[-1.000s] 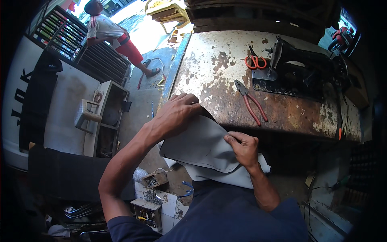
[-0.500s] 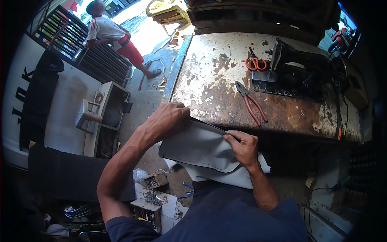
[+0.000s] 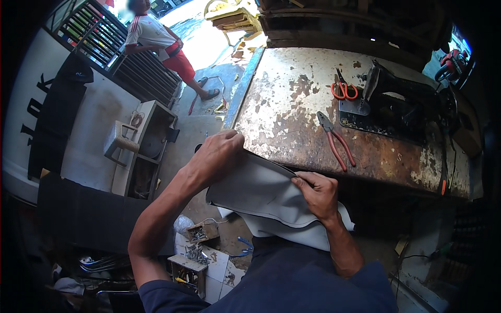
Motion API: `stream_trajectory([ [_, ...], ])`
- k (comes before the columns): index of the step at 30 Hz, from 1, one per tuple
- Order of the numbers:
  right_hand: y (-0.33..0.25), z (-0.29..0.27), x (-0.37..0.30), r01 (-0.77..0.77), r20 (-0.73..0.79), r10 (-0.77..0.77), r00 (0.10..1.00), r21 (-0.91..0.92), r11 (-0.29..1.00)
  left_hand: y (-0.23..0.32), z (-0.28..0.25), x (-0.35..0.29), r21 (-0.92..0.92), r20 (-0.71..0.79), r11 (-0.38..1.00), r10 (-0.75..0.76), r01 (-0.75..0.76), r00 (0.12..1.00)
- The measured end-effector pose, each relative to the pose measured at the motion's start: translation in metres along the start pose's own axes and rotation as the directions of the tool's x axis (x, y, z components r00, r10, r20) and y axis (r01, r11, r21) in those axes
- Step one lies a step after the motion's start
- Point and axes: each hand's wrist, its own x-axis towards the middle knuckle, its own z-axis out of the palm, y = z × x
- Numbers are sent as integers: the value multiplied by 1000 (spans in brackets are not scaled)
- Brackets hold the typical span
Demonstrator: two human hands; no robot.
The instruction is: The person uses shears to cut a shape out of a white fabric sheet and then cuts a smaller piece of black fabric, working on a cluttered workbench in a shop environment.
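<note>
A grey-white sheet (image 3: 255, 188) that looks like synthetic leather, with a dark edge and a stitched seam, hangs folded over my lap. My left hand (image 3: 222, 154) is closed on the upper left of its dark edge, knuckles up, with its fingertips hidden. Farther right along the same edge, my right hand (image 3: 318, 193) pinches the sheet between thumb and fingers. The edge runs taut between both hands, just in front of the worn workbench (image 3: 282, 125). Red-handled pliers (image 3: 335, 141) lie on the bench beyond my right hand.
Orange-handled scissors (image 3: 344, 91) rest beside a black sewing machine (image 3: 402, 104) on the bench. At lower left stand small wooden boxes (image 3: 190, 266) of metal bits. A white stool (image 3: 120, 141) stands by a cabinet. A person (image 3: 162, 44) leans at a railing, far left.
The surroundings have shifted slightly right and down in the view. Both hands keep their holds on the sheet's edge; a bit of dark edge now shows left of my left hand.
</note>
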Motion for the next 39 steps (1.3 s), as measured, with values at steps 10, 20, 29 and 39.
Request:
stream_trajectory([
  [10,1,-3,8,-10,5,10,1000,4,1000,12,-9,-6,-84,65,996,38,-32,997],
  [20,0,-4,12,-21,58,19,998,44,999,-7,-5,-29,96,-19,985,146,-144,989],
  [29,2,-1,15,-73,88,67,994,65,995,-8,-3,-37,164,-69,984,79,-67,994],
  [39,-14,-7,37,210,186,-173,967,-205,956,3,1,-27,199,-21,973,123,-117,992],
])
